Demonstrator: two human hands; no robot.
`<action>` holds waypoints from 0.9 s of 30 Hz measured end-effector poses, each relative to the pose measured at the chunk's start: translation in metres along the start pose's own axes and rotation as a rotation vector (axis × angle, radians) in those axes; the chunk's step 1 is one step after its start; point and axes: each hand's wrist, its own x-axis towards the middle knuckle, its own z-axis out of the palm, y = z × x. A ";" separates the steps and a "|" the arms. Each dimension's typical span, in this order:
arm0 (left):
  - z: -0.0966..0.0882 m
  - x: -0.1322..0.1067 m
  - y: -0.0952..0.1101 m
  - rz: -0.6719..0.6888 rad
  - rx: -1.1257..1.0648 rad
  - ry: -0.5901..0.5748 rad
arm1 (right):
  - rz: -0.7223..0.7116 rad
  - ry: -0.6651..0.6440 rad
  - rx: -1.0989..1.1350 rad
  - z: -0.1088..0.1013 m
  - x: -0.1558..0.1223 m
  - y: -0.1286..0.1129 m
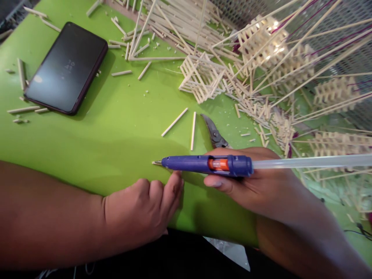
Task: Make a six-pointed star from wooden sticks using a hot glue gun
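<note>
Black and face-up, a phone (66, 68) is lying at ten o'clock, seemingly placed aside from the hands. At seven, the left hand (142, 207) is curling inward, its fingertips hiding whether it is holding anything; two short sticks (174, 121) are lying near twelve, apparently within easy reach. Towards four, the right hand (258, 190) is gripping a blue glue gun (188, 164), probably steadying its nozzle (157, 162) towards nine.

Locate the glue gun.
In the head view, the glue gun is just right of centre, in the right hand, appearing just below the shears.
</note>
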 end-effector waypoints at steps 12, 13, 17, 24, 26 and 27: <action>-0.004 0.000 -0.004 0.007 -0.001 -0.009 | 0.102 0.002 0.141 0.001 0.003 -0.003; -0.003 0.000 -0.004 0.006 0.001 -0.005 | 0.096 -0.002 0.149 0.001 0.004 -0.003; -0.003 0.000 -0.003 0.001 -0.006 -0.006 | 0.078 -0.006 0.177 0.000 0.005 -0.003; -0.003 0.000 -0.004 0.006 -0.009 -0.007 | 0.122 -0.064 0.172 -0.010 0.007 -0.008; -0.004 0.001 -0.005 0.007 -0.009 -0.013 | 0.115 -0.052 0.158 -0.009 0.007 -0.007; -0.004 0.001 -0.005 0.008 -0.010 -0.017 | 0.114 -0.044 0.143 -0.008 0.007 -0.006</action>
